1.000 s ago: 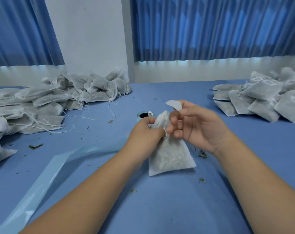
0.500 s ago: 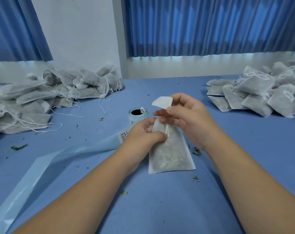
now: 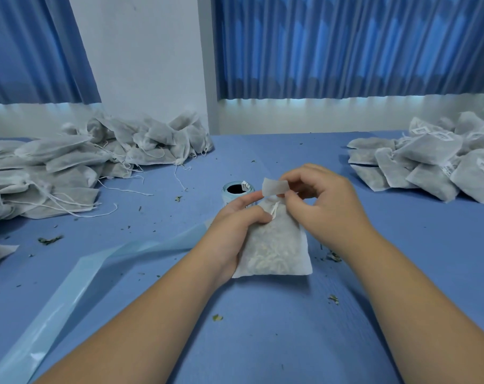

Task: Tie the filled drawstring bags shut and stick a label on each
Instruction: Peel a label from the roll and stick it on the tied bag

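While the filled drawstring bag (image 3: 276, 248) lies flat on the blue table (image 3: 263, 342) at the middle of the view, both hands meet at its gathered neck. The left hand (image 3: 235, 225) grips the bag's upper left side: its lower fingers are curled round the edge, the thumb presses on the cloth just below the neck, and the forefinger reaches out straight toward the label (image 3: 274, 187), close to its left edge or perhaps touching it. The right hand (image 3: 326, 209) pinches that small white label between thumb and forefinger and holds it just above the neck, apart from the cloth; its other fingers are bent in toward the palm. A short loop of white drawstring (image 3: 274, 210) shows between the two hands, pulled tight at the neck. Pale dried filling shows through the thin fabric in the bag's lower half.

Just behind the left hand stands a pale blue label roll (image 3: 236, 191), upright, its dark core facing up. A long glossy backing strip (image 3: 82, 278) runs from near the left wrist to the lower left corner. At far left sits a heap of bags with loose strings (image 3: 82, 162); at far right, well apart, a heap of labelled bags (image 3: 434, 162). Green herb crumbs (image 3: 217, 317) are scattered on the table, and blue curtains (image 3: 346, 45) hang behind
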`<action>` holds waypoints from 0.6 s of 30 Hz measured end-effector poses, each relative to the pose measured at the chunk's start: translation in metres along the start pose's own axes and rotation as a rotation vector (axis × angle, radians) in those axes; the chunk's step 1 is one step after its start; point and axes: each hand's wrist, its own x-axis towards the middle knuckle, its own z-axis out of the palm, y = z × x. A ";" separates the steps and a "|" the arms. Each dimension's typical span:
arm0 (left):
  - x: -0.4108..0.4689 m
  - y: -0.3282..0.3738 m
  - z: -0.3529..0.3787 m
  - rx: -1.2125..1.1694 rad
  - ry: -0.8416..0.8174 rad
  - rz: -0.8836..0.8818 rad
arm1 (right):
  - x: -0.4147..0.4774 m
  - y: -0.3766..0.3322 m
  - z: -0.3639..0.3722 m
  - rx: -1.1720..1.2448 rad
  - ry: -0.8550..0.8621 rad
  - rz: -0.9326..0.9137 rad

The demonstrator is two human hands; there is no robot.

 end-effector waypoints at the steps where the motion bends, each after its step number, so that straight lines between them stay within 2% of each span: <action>1: 0.000 0.000 0.000 0.009 -0.012 0.002 | 0.000 -0.001 0.000 -0.039 -0.009 -0.031; 4: 0.000 0.001 -0.001 0.015 -0.016 -0.001 | -0.002 -0.001 -0.001 -0.097 -0.047 -0.091; 13: 0.001 0.000 0.000 0.016 0.072 -0.042 | -0.003 0.001 -0.006 -0.210 -0.209 -0.066; 18: -0.001 0.003 0.000 -0.045 -0.024 -0.167 | -0.004 0.001 -0.005 -0.254 -0.249 -0.065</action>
